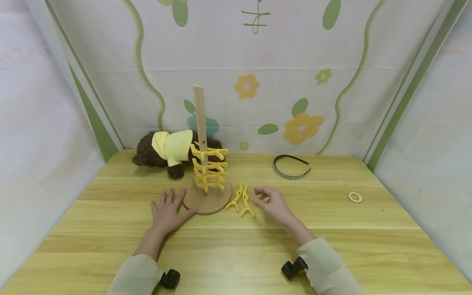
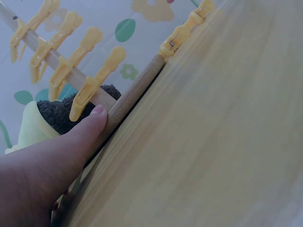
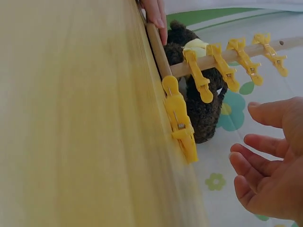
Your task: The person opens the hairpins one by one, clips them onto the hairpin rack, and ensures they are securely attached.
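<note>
A wooden post (image 1: pixel 200 114) rises from a round wooden base (image 1: pixel 214 208), with several yellow clips (image 1: pixel 217 152) clamped one above another on its lower part. My left hand (image 1: pixel 166 215) lies with spread fingers at the base's left edge; in the left wrist view its thumb (image 2: pixel 87 127) rests on the rim. Two loose yellow clips, a left one (image 1: pixel 234 201) and a right one (image 1: pixel 246 200), lie on the table right of the base. Just right of them my right hand (image 1: pixel 274 207) hovers, fingers loosely bent, thumb apart and nothing held.
A dark brown plush toy (image 1: pixel 178 145) in a pale yellow top lies behind the post, at the back left. A glittery black headband (image 1: pixel 291 177) is at the back right of the wooden table (image 1: pixel 236 254). Farther right is a small pale ring (image 1: pixel 355 201).
</note>
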